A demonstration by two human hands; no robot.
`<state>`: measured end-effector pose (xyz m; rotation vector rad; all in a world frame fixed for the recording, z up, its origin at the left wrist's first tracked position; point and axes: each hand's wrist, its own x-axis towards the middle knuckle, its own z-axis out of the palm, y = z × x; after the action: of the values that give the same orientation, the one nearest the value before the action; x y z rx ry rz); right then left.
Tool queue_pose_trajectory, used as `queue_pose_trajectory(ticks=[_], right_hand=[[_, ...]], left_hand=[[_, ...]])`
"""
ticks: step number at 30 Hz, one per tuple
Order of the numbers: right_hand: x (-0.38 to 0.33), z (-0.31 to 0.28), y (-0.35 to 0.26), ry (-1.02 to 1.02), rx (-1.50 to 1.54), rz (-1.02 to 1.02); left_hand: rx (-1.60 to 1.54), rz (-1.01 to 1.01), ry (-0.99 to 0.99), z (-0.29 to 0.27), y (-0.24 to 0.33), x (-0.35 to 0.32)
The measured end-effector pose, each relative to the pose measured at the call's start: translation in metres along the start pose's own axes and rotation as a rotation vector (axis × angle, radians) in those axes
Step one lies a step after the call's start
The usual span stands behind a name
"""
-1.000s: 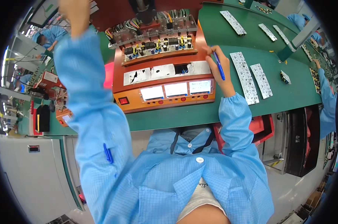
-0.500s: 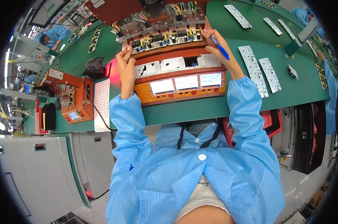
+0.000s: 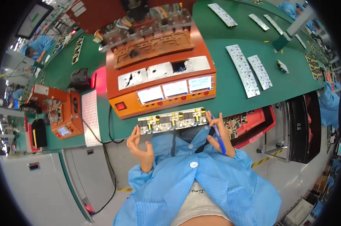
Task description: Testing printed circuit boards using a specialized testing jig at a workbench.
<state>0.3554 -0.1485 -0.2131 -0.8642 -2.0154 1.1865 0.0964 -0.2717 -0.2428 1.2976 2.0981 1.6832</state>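
A long populated circuit board (image 3: 172, 121) is held level in front of my chest, near the table's front edge. At its left end, the fingertips of my left hand (image 3: 141, 152) grip the short edge. My right hand (image 3: 221, 132) pinches the opposite end and also carries a blue pen (image 3: 220, 140), which lies across the fingers. Just beyond the board stands an orange-red test fixture (image 3: 131, 109) with three small lit screens. Its brown slotted nest (image 3: 153, 48) shows no board in it, and the clear wired top plate (image 3: 140, 32) is raised above.
White boards (image 3: 242, 71) lie on the green table (image 3: 223, 94) to the right. A red bin (image 3: 266, 120) with boards sits below the right edge. To the left are a smaller orange device (image 3: 70, 126), a dotted sheet (image 3: 90, 116) and a black scanner (image 3: 79, 78). Co-workers sit farther off.
The circuit board has come out of the fixture's nest. Both hands have drawn it toward my body, past the fixture's front, with the pen still in my right hand.
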Motion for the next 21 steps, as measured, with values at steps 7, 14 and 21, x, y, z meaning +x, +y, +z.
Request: queue_pose_trajectory(ticks=[7,14,21], right_hand=[[0.114,-0.084,-0.002,0.394,-0.109,0.118],[0.357,-0.221,0.184,0.575,-1.297,-0.156],[0.402,-0.231,0.208,0.447,-1.045,0.307]], left_hand=[[0.048,-0.021,0.049,0.007,-0.008,-0.002],[-0.017,-0.005,0.417,-0.011,-0.014,0.009],[0.123,-0.019,0.639,-0.026,-0.014,0.001]])
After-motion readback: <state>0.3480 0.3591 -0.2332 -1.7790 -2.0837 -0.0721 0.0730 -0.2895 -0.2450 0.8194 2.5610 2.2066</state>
